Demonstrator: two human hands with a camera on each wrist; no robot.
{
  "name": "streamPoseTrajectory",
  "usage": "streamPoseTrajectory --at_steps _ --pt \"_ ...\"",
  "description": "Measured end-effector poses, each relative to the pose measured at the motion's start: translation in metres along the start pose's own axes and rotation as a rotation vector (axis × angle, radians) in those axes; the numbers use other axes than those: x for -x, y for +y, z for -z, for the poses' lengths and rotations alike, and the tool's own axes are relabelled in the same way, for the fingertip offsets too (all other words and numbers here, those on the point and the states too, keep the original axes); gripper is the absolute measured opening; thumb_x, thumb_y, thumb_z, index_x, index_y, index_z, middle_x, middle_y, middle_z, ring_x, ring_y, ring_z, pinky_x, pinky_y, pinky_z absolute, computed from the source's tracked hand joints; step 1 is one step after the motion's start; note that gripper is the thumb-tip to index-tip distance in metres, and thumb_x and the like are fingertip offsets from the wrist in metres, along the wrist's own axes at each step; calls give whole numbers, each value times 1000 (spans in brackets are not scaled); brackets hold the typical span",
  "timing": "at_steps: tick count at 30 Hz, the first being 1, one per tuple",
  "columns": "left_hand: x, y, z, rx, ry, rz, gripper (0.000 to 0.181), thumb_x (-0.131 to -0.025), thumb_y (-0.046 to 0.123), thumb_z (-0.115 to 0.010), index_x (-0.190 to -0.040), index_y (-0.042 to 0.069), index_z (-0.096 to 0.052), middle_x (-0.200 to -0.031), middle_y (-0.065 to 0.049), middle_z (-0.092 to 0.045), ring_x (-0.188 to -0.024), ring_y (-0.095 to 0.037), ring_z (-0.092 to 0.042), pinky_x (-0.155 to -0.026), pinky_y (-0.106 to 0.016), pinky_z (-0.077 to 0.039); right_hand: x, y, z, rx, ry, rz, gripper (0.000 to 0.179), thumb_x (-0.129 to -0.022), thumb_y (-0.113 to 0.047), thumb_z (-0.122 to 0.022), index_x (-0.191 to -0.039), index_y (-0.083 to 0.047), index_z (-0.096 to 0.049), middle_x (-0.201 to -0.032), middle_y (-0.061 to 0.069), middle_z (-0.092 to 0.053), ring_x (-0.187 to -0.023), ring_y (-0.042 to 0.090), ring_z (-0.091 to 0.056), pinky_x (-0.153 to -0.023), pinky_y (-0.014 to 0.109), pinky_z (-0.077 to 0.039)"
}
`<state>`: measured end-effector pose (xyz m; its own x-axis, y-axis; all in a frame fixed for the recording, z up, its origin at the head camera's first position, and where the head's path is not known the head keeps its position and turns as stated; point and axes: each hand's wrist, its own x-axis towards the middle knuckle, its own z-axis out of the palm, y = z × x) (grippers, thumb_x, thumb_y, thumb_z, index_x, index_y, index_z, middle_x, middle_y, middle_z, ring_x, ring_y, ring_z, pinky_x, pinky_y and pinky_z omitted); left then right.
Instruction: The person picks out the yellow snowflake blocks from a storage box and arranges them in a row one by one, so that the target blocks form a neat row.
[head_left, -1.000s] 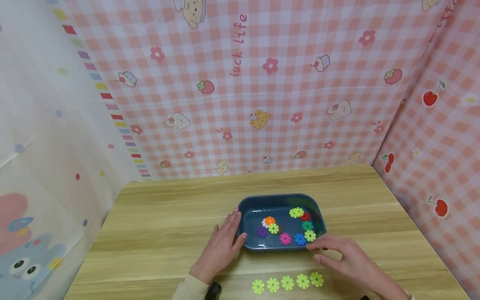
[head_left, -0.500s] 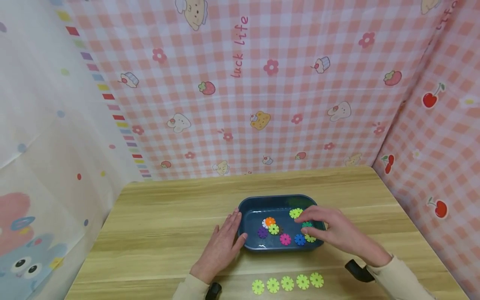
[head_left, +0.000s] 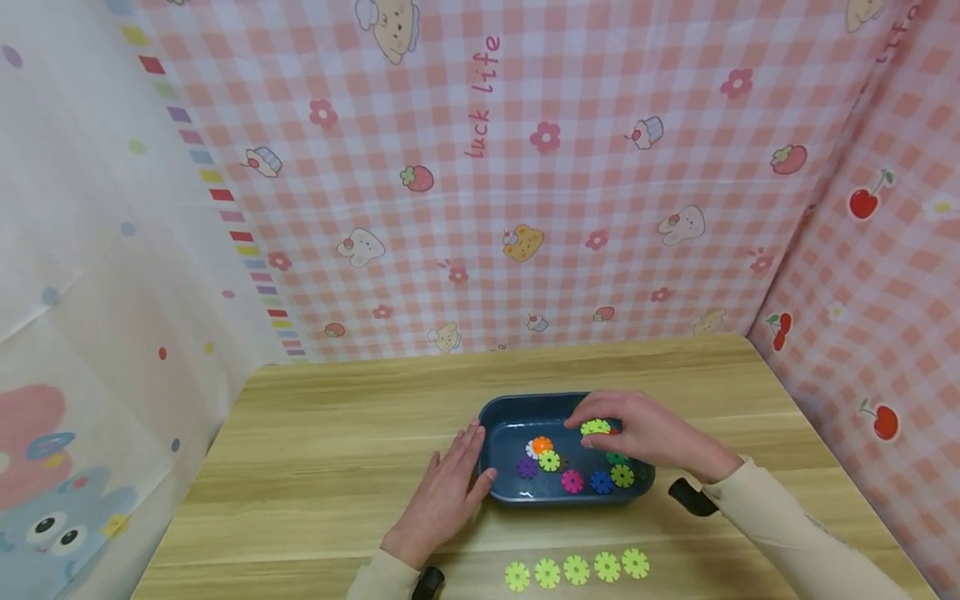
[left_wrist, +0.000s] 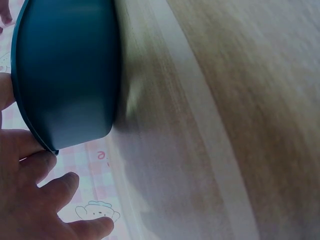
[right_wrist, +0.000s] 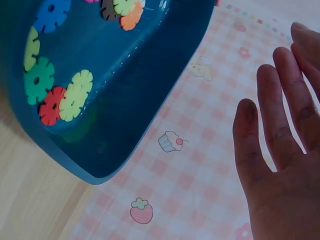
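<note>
A dark blue rectangular tray (head_left: 555, 502) holds notched plastic discs in several colours. My left hand (head_left: 438, 504) rests against the tray's left side, fingers extended; in the left wrist view its thumb and a finger meet the tray's rim (left_wrist: 15, 85). Above the tray's right part, my right hand (head_left: 648, 429) has thumb and index finger spread around two overlapping yellow-green discs (head_left: 596, 427). Beside these lie a red disc (right_wrist: 51, 106) and a green disc (right_wrist: 39, 80). The right wrist view shows the other right-hand fingers (right_wrist: 280, 110) stretched out.
Several yellow-green discs (head_left: 577, 570) form a row on the wooden table (head_left: 337, 467) in front of the tray. Orange (head_left: 542, 446), purple (head_left: 527, 468), pink (head_left: 572, 481) and blue (head_left: 602, 482) discs lie inside it. Patterned cloth (head_left: 450, 208) hangs behind.
My right hand has moved from the tray's front right corner up and over its right part, to the overlapping yellow-green discs. My left hand stays at the tray's left side.
</note>
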<state>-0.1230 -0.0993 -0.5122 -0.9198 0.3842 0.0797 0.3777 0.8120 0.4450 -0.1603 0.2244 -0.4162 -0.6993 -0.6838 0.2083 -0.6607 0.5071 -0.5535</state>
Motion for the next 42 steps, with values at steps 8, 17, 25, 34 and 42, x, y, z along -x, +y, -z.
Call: streamPoseTrajectory --at_steps 8,17,25,34,42 --pt "1 0 0 6 1 -7 65 -110 42 -45 -162 6 -33 -171 -7 -23 -154 -33 -29 -116 -68 -30 -16 8 -6 45 -109 -22 25 -98 -29 -74 -123 -23 -75 -122 -9 -69 -112 15 -66 -96 43 -56" --pt "2 3 2 22 -14 8 65 -110 41 -47 -163 7 -32 -172 -7 -22 -154 -33 -28 -116 -70 -28 -31 23 -23 4 -182 -72 26 -98 -26 -75 -123 -23 -75 -122 -10 -69 -114 15 -64 -99 43 -55" --pt "2 2 1 14 -9 6 65 -110 42 -47 -163 7 -32 -171 -6 -22 -154 -32 -29 -116 -69 -29 -39 32 -36 -13 -217 -112 28 -95 -17 -77 -122 -14 -76 -122 -6 -69 -115 24 -65 -101 47 -54" --pt "2 2 2 13 -16 6 65 -110 42 -46 -163 7 -31 -171 -7 -22 -154 -33 -28 -116 -69 -29 -49 35 -42 7 -250 -88 30 -95 -16 -77 -125 -11 -75 -124 -3 -69 -119 22 -64 -103 48 -52" --pt "0 0 3 10 -28 9 65 -110 42 -46 -163 7 -31 -172 -6 -22 -154 -32 -28 -116 -69 -29 -59 41 -47 -3 -291 -113 31 -94 -16 -78 -124 -9 -75 -123 -1 -70 -118 23 -64 -104 48 -52"
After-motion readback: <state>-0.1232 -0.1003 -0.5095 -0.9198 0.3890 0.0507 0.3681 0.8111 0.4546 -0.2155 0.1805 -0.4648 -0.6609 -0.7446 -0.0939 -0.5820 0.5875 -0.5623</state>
